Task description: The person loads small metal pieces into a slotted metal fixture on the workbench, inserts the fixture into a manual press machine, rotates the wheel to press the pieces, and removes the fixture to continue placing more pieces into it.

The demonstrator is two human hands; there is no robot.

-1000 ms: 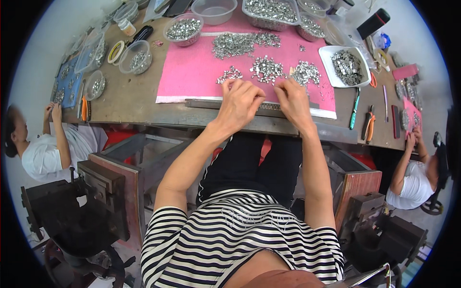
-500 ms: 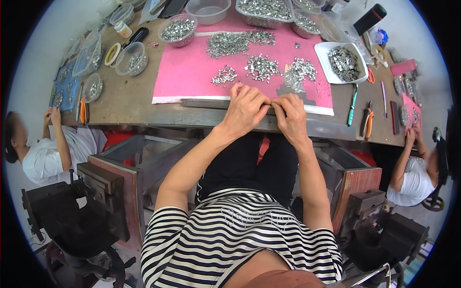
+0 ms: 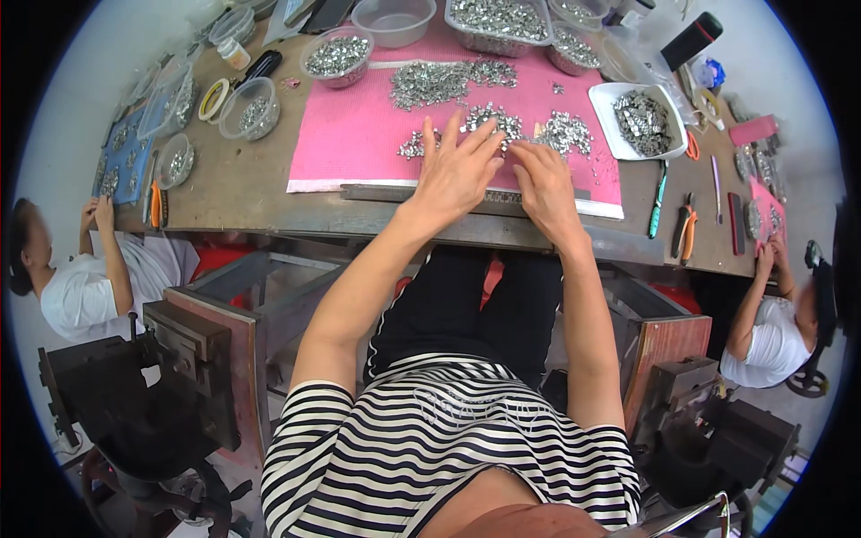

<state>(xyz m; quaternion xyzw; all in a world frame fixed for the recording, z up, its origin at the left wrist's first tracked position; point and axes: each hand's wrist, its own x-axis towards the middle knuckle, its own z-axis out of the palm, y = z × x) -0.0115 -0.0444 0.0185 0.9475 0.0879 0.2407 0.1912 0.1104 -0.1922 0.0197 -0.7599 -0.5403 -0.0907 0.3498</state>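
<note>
My left hand (image 3: 457, 170) reaches over the pink mat (image 3: 345, 134) with its fingers stretched and spread. Its fingertips lie at the middle pile of small silvery metal pieces (image 3: 484, 117), partly covering it and the smaller pile (image 3: 415, 143) to the left. My right hand (image 3: 547, 184) is beside it, fingers bent at the right side of the middle pile, thumb apart from the index finger. I see nothing held in either hand. Below both hands a long dark metal bar (image 3: 381, 194) lies along the mat's front edge, with a row of small notches or pieces showing between my wrists.
More metal pieces lie in piles (image 3: 565, 133), clear tubs (image 3: 336, 56) and a white tray (image 3: 603, 112). Orange-handled pliers (image 3: 686, 229), a teal-handled tool (image 3: 659, 202) and a tape roll (image 3: 213, 99) rest on the bench. Two other people sit at the sides, hands over their own mats.
Both hands were together at the bar, fingers pinched. They have parted and moved forward to the middle pile, the left fingers spreading out. More of the bar shows now.
</note>
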